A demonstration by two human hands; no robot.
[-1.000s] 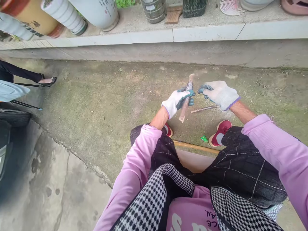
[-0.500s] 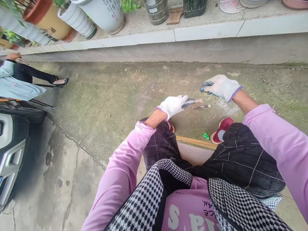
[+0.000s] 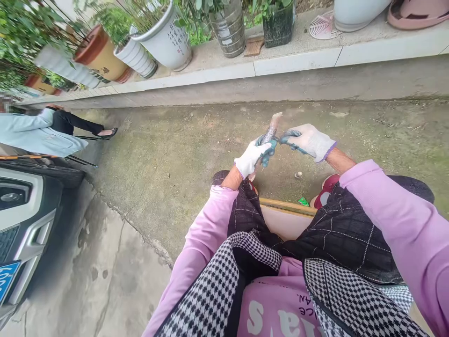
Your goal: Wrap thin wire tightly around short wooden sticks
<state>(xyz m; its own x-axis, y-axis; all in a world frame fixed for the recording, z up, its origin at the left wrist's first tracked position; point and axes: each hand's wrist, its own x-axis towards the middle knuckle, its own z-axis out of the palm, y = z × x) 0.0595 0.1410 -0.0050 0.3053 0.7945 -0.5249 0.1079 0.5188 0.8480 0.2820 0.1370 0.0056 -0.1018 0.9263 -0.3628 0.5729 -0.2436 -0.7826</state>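
Observation:
My left hand, in a white glove with blue-green coated fingers, is wrapped round a short stick-like piece. Its pale tip points up and away from me, and a dark silvery winding covers its middle; I cannot make out what it is exactly. My right hand, in a matching glove, is closed in a pinch close beside the wound part. Whatever lies between those fingertips is hidden or too small to name. On the ground below the hands is a small round pale object.
A tiled ledge with potted plants, among them a white pot, runs along the far side. At left, a person sits near a parked car. A green wrapper lies by my red shoe.
My left hand has turned the wound piece from pointing right to pointing up and away. My right hand has come left and down, close to it. The view has shifted slightly.

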